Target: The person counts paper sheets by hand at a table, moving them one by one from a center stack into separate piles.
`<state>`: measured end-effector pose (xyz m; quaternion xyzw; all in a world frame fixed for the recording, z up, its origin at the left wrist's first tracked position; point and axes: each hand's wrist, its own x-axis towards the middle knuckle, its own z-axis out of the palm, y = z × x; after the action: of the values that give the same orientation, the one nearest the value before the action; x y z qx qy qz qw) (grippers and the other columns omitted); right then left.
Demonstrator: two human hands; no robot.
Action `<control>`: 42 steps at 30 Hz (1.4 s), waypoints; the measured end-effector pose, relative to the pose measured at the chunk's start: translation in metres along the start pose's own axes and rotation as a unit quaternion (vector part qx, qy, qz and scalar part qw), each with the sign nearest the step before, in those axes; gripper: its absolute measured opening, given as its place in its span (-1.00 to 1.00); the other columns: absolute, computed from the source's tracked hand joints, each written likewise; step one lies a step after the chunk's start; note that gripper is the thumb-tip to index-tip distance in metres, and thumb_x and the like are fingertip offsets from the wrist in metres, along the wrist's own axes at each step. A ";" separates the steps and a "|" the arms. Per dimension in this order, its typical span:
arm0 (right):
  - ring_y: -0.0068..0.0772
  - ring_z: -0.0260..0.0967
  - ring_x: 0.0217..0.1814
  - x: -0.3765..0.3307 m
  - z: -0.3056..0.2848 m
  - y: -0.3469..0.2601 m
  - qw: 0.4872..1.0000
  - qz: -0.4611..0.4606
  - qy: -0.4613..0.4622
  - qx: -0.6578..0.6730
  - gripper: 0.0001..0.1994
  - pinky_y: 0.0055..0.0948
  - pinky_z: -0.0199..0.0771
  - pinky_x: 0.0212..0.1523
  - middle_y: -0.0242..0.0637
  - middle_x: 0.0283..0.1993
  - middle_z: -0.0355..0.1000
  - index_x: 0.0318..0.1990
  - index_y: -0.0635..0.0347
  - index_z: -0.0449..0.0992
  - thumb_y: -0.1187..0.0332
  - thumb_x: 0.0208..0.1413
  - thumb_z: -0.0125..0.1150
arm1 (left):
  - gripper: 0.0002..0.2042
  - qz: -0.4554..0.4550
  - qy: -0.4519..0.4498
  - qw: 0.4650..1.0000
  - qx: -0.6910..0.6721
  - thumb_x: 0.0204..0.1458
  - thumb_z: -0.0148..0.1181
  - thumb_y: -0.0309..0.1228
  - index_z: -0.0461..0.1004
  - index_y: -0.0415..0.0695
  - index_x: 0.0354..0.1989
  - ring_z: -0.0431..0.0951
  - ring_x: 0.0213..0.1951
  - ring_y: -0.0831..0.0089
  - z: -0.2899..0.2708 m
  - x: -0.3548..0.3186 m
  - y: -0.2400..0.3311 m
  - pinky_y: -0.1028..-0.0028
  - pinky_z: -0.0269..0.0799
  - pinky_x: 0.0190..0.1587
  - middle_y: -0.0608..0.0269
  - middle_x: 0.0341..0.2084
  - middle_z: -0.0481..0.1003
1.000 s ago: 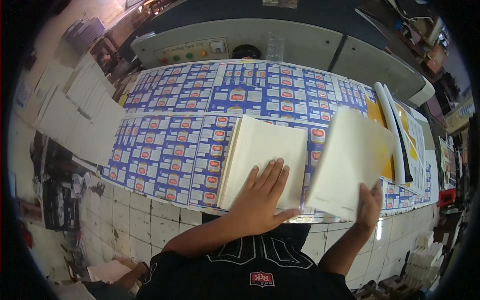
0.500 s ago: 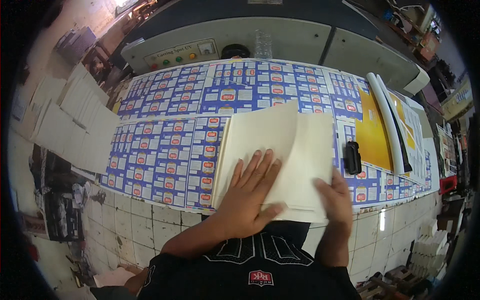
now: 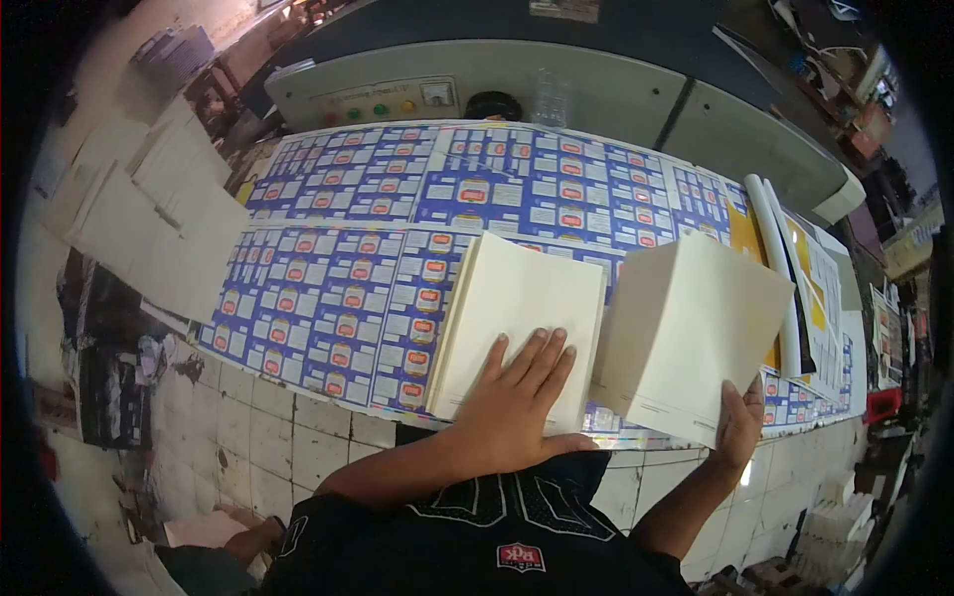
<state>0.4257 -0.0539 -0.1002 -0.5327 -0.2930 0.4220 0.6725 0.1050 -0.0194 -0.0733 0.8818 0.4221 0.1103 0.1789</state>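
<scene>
A stack of cream paper sheets (image 3: 507, 308) lies on the table over blue printed sheets (image 3: 378, 248). My left hand (image 3: 517, 397) presses flat on the stack's near edge, fingers spread. My right hand (image 3: 737, 422) grips the lower corner of a second cream bundle (image 3: 696, 333), lifted and tilted to the right of the stack.
A grey machine panel with coloured buttons (image 3: 397, 94) runs along the far side. Loose white sheets (image 3: 149, 209) hang off the table's left end. Yellow sheets and a white roll (image 3: 775, 248) lie at the right. A white tiled floor (image 3: 258, 437) shows below the table edge.
Half a second ago the right hand held the bundle down on the stack; now it has swung the bundle up and out to the right. The left hand stays pressed on the stack.
</scene>
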 end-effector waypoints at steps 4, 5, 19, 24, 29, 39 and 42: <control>-0.32 0.34 0.18 0.001 -0.018 -0.005 0.999 -0.027 -0.034 0.027 -0.48 -0.37 0.21 0.27 -0.09 0.16 0.37 0.24 0.44 0.23 0.64 0.05 0.04 | -0.29 -0.009 0.001 0.996 0.090 0.24 -0.17 0.10 0.11 -0.29 0.34 -0.06 0.42 0.02 0.002 -0.004 -0.002 -0.11 -0.24 0.38 -0.10 0.38 0.02; -0.32 0.33 0.19 0.001 -0.020 -0.005 0.998 -0.024 -0.049 0.036 -0.46 -0.35 0.19 0.28 -0.08 0.16 0.37 0.25 0.43 0.22 0.63 0.04 0.05 | -0.34 -0.015 0.010 0.994 0.112 0.27 -0.18 0.04 0.12 -0.27 0.34 -0.05 0.43 0.05 0.002 -0.004 -0.002 -0.08 -0.23 0.39 -0.08 0.38 0.04; -0.42 0.36 0.12 -0.016 0.079 0.002 0.979 0.105 -0.173 -0.033 -0.51 -0.46 0.30 0.16 -0.18 0.11 0.41 0.26 0.38 0.26 0.56 0.13 0.01 | -0.51 -0.036 0.174 0.926 -0.333 0.32 -0.22 -0.32 0.06 -0.15 0.40 -0.05 0.44 0.07 -0.027 -0.005 -0.005 0.06 -0.32 0.41 -0.01 0.38 0.08; -0.47 0.34 0.09 -0.027 0.143 0.015 0.942 0.228 -0.233 0.075 -0.57 -0.49 0.29 0.14 -0.23 0.11 0.40 0.28 0.31 0.24 0.49 0.26 -0.03 | -0.39 -0.006 0.119 0.960 -0.254 0.27 -0.06 -0.18 0.00 -0.24 0.40 -0.06 0.43 -0.04 -0.018 0.004 -0.004 -0.03 -0.26 0.39 -0.12 0.38 0.05; -0.46 0.35 0.09 -0.023 0.133 0.020 0.961 0.054 -0.263 -0.063 -0.58 -0.49 0.30 0.14 -0.21 0.09 0.41 0.27 0.33 0.22 0.52 0.26 -0.07 | -0.32 -0.025 0.135 0.958 -0.251 0.24 0.01 -0.13 -0.02 -0.35 0.37 -0.03 0.41 -0.10 -0.017 -0.002 0.003 -0.07 -0.21 0.37 -0.25 0.35 0.04; -0.37 0.33 0.18 -0.026 0.145 0.018 0.942 0.143 -0.303 -0.026 -0.54 -0.43 0.29 0.18 -0.06 0.17 0.37 0.35 0.31 0.14 0.37 0.35 -0.09 | -0.33 -0.191 0.169 0.952 -0.169 0.23 0.03 -0.18 0.00 -0.38 0.37 -0.05 0.40 -0.15 -0.018 -0.021 -0.047 0.07 -0.22 0.40 -0.39 0.31 0.05; -0.37 0.36 0.15 -0.017 0.145 0.011 0.933 0.233 -0.273 0.042 -0.54 -0.39 0.34 0.15 -0.15 0.14 0.40 0.32 0.32 0.19 0.31 0.35 -0.06 | -0.29 -0.208 0.143 0.956 -0.151 0.22 0.03 -0.13 -0.02 -0.37 0.38 -0.09 0.41 -0.18 -0.022 -0.021 -0.041 0.00 -0.28 0.40 -0.40 0.32 0.04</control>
<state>0.2924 -0.0002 -0.0722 -0.4216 -0.3149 0.7075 0.4717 0.0558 -0.0072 -0.0711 0.7123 0.5957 0.2584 0.2666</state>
